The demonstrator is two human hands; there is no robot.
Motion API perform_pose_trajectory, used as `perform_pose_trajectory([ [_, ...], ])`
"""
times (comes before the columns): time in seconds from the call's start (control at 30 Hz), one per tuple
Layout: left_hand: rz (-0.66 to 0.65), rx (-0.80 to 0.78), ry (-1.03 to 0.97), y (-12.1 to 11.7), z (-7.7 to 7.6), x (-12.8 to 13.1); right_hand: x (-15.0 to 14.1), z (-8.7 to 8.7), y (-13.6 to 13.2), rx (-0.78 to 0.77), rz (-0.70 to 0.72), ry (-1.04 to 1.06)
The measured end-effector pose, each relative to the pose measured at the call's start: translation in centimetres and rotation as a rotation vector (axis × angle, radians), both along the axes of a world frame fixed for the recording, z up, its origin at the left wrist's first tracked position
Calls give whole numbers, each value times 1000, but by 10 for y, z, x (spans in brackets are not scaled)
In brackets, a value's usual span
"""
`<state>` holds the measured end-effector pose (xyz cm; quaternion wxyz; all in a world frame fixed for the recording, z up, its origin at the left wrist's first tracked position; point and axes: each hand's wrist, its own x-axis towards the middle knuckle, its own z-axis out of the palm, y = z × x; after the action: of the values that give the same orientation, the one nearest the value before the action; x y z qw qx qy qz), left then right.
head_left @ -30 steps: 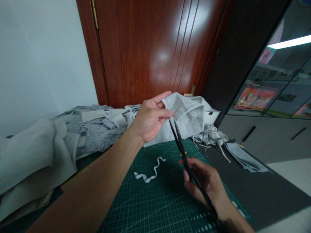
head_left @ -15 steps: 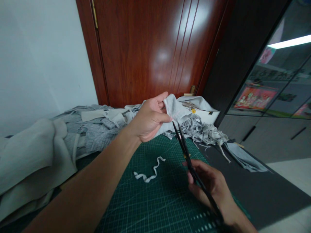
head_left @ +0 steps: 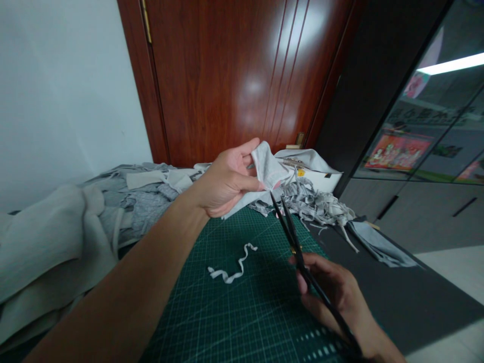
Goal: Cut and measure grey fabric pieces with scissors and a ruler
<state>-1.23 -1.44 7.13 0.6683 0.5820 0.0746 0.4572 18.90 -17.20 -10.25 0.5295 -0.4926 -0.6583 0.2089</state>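
Pinched in my left hand is a light grey piece of fabric, raised above the far part of the green cutting mat. My right hand grips black scissors by the handles, which are partly covered by the fingers. The blades are a little apart, and their tips point up at the lower edge of the fabric, close to my left fingertips. Whether the tips touch the cloth I cannot tell. A curled white strip of fabric lies on the mat between my arms.
Grey cloth pieces are heaped along the left side. Shredded grey scraps lie at the back right, in front of a white box. Folded grey cloth rests on the dark tabletop. A wooden door stands behind.
My left hand and the fabric have shifted slightly left and up. The scissors and my right hand have moved slightly right and down, and the blades are spread a bit wider.
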Motion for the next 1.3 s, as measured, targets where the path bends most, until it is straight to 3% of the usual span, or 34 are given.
perform_pose_trajectory([
  [0.4, -1, 121, 116, 1, -1, -8, -2, 13, -5, -99, 58, 77],
  [0.67, -53, 136, 111, 4, -6, -6, -10, 7, -3, -140, -10, 76],
  [0.9, -91, 157, 99, 3, -8, -3, -19, 12, 0, -171, 28, 126],
  [1.2, 72, 103, 42, -1, -1, 1, -14, -7, -1, -108, -31, 122],
  [1.3, 74, 84, 31, 0, -1, 3, -15, -10, 1, -117, -26, 114],
])
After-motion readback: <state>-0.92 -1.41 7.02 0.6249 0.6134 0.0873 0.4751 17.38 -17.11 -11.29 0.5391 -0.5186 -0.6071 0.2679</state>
